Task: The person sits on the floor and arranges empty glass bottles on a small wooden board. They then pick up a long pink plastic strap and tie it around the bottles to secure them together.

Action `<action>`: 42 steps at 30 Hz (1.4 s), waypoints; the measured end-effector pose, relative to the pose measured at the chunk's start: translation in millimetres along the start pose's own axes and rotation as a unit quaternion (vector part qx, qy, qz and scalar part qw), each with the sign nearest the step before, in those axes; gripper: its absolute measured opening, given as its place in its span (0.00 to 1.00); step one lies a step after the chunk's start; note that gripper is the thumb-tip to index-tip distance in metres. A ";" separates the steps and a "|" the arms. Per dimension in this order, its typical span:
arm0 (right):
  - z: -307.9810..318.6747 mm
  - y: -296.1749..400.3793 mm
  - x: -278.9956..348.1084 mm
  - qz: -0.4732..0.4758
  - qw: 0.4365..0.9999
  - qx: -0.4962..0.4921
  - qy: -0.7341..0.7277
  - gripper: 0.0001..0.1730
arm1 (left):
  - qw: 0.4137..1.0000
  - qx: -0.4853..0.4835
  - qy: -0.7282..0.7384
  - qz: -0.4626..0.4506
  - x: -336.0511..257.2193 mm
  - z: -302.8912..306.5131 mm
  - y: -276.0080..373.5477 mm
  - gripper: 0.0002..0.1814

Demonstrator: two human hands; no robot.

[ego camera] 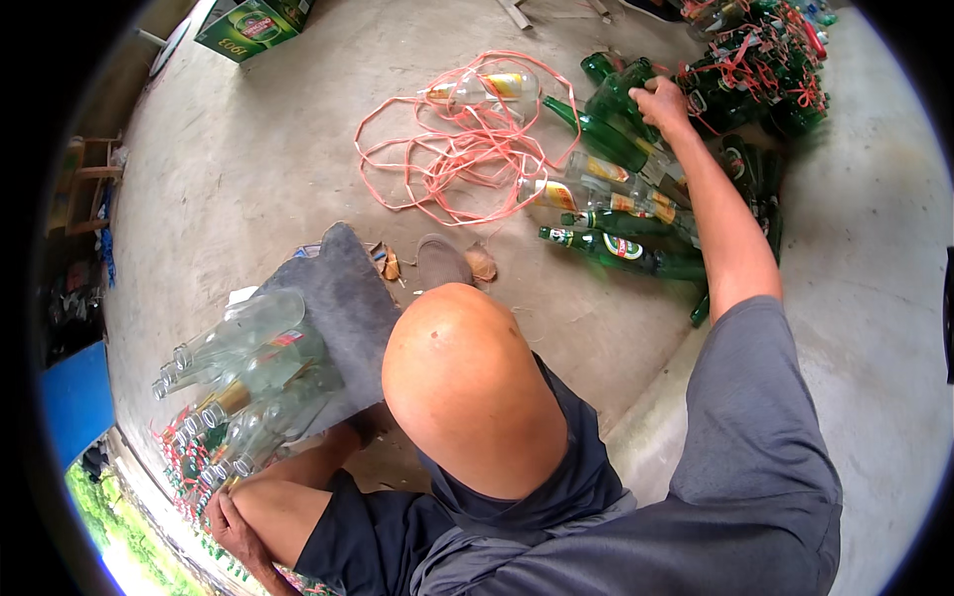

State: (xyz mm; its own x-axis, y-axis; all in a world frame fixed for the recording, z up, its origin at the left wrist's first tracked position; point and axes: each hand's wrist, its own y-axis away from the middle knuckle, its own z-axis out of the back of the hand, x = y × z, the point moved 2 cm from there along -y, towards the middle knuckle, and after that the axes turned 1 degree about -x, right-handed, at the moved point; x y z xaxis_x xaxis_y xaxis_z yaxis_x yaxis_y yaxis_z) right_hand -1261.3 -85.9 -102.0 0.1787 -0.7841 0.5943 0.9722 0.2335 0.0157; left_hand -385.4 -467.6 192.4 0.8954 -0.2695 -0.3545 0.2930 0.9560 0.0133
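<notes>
My right hand (pixel 661 106) reaches to the upper right, its fingers closed about a green glass bottle (pixel 622 88); part of the grip is hidden. Another green bottle (pixel 605 141) lies just below it, among clear bottles with yellow labels (pixel 555 194) and a labelled green beer bottle (pixel 622 247). At the lower left, my left hand (pixel 237 530) rests against my bent left knee, holding nothing that I can see. Close by, several clear glass bottles (pixel 261 350) lie grouped on a dark grey board (pixel 350 298), necks pointing left.
Loose pink plastic twine (pixel 469 160) lies coiled on the concrete floor, partly over a clear bottle (pixel 507 86). Twine-tied green bottles (pixel 760 74) stand at the upper right, near a pale wall (pixel 864 223). A green carton (pixel 253 28) is at the upper left. Dry leaves (pixel 481 262) lie by my shoe.
</notes>
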 end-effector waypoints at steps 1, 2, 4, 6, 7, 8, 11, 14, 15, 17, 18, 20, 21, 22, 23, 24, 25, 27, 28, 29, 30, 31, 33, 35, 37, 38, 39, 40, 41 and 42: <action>-4.7 14.9 1.2 0.013 1.000 0.008 0.007 0.24 | 1.000 -0.004 0.001 0.003 3.9 2.7 3.2 0.15; -8.1 30.2 2.1 0.026 0.999 0.015 0.015 0.23 | 1.000 -0.008 0.001 0.006 8.7 5.3 5.0 0.15; -10.3 73.0 -2.4 0.060 0.998 0.010 0.026 0.19 | 1.000 -0.013 0.005 0.013 8.7 6.0 5.6 0.15; -13.0 111.5 -17.6 0.059 0.996 0.023 0.061 0.18 | 1.000 -0.013 0.010 0.019 -1.9 2.3 0.7 0.16; -17.4 132.2 -21.2 0.084 0.994 0.024 0.067 0.17 | 1.000 -0.009 -0.012 0.014 -3.2 3.2 -1.3 0.16; -22.7 151.0 -36.0 0.112 0.989 0.000 0.098 0.15 | 1.000 -0.001 -0.030 0.005 -4.4 2.3 -4.3 0.16; -40.3 218.0 -8.6 0.152 0.985 -0.035 0.078 0.14 | 0.999 -0.007 -0.038 -0.015 12.8 8.7 2.4 0.18; -54.9 273.9 4.7 0.134 0.991 0.003 -0.002 0.13 | 1.000 -0.014 -0.019 -0.020 15.7 3.7 -1.7 0.18; -61.7 287.8 5.7 0.148 0.988 0.036 -0.018 0.13 | 1.000 -0.014 -0.014 -0.021 14.9 1.6 -2.8 0.18; -69.0 316.1 27.9 0.109 0.989 0.090 -0.053 0.16 | 1.000 -0.019 -0.001 -0.020 18.5 3.8 -1.7 0.18; -75.9 326.2 34.5 0.094 0.987 0.111 -0.069 0.16 | 1.000 -0.020 0.001 -0.019 16.0 6.6 -0.4 0.18; -84.5 331.5 45.8 0.089 0.983 0.138 -0.088 0.17 | 1.000 -0.012 -0.010 -0.019 12.2 6.4 3.3 0.18; -91.2 332.0 48.8 0.097 0.980 0.143 -0.094 0.18 | 0.999 -0.004 -0.026 -0.021 5.6 8.0 4.0 0.18; -98.0 331.8 52.3 0.106 0.978 0.148 -0.100 0.19 | 1.000 -0.005 -0.018 -0.016 7.1 7.8 4.6 0.15; -100.1 328.7 59.6 0.099 0.979 0.141 -0.108 0.19 | 1.000 -0.010 -0.014 -0.011 2.8 5.3 5.3 0.15; -102.2 322.7 66.8 0.092 0.980 0.135 -0.116 0.19 | 1.000 -0.007 0.002 -0.013 13.6 5.0 3.0 0.15; -104.5 316.0 74.2 0.084 0.980 0.128 -0.123 0.19 | 1.000 -0.003 0.018 -0.015 23.1 7.0 -0.2 0.15; -107.7 297.4 82.1 0.115 0.983 0.103 -0.099 0.24 | 1.000 -0.010 0.009 -0.017 12.9 2.7 0.6 0.15; -112.6 289.4 95.8 0.145 0.982 0.096 -0.075 0.25 | 1.000 -0.020 0.000 -0.011 10.7 7.4 8.0 0.14; -117.4 281.8 109.5 0.174 0.979 0.089 -0.051 0.26 | 1.000 -0.028 0.001 -0.007 12.5 13.0 14.7 0.14; -123.0 272.9 115.1 0.185 0.978 0.086 -0.033 0.26 | 0.999 -0.031 0.002 -0.008 13.5 14.8 15.9 0.14; -125.9 262.0 117.4 0.193 0.978 0.080 -0.011 0.27 | 0.999 -0.032 0.007 -0.013 14.6 13.1 14.3 0.14; -133.4 243.5 122.2 0.190 0.978 0.081 0.022 0.28 | 0.999 -0.035 0.026 -0.009 13.9 10.7 14.3 0.13; -142.5 227.6 127.6 0.167 0.980 0.093 0.047 0.29 | 0.999 -0.033 0.030 -0.001 10.0 12.1 16.1 0.13; -155.9 207.8 117.2 0.150 0.977 0.126 0.081 0.29 | 0.999 -0.031 0.027 -0.010 6.9 10.3 12.1 0.13; -158.9 199.0 106.7 0.133 0.977 0.137 0.094 0.29 | 0.999 -0.025 0.025 -0.016 3.3 6.2 6.4 0.13; -165.0 195.6 110.1 0.124 0.975 0.154 0.101 0.29 | 0.999 -0.026 0.019 -0.015 3.2 8.5 8.9 0.13; -170.7 192.6 112.6 0.097 0.977 0.167 0.094 0.24 | 0.999 -0.035 0.019 -0.017 8.6 9.3 10.7 0.12; -175.2 191.1 114.3 0.091 0.977 0.171 0.092 0.24 | 0.999 -0.037 0.024 -0.008 11.2 10.0 12.1 0.12; -179.0 190.1 114.3 0.084 0.977 0.174 0.091 0.24 | 0.999 -0.038 0.029 0.000 10.9 10.2 12.9 0.12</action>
State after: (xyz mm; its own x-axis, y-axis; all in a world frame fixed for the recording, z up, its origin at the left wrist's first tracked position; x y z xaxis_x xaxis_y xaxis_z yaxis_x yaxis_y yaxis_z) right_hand -1029.0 -234.1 -175.0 0.3866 -0.7995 0.4597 0.8222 0.5246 0.2208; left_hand -368.4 -459.5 198.2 0.8739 -0.2645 -0.4078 0.2650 0.9626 -0.0565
